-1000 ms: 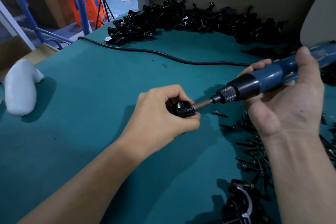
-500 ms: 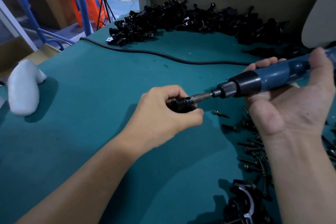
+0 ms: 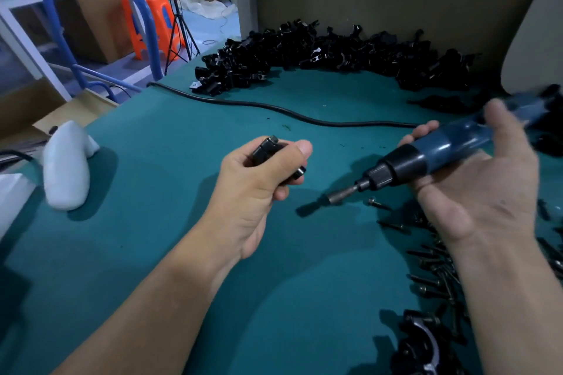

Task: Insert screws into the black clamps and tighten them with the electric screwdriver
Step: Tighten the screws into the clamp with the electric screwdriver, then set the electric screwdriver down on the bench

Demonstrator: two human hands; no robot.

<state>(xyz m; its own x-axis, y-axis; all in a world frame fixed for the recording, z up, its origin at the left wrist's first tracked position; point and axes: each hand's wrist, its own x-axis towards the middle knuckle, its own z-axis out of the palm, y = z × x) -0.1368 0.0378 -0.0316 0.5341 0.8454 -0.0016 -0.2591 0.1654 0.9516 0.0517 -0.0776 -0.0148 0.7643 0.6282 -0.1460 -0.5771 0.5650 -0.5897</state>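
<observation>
The left hand (image 3: 262, 173), its forearm reaching in from the lower left, curls fingers and thumb round a black clamp (image 3: 268, 149). The right hand (image 3: 475, 192) lies palm up, thumb and fingers wrapped round the electric screwdriver (image 3: 426, 155)

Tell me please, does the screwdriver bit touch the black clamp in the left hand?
Apart. The head view shows bare green table between the bit of the electric screwdriver and the clamp, which the left hand grips.
</observation>
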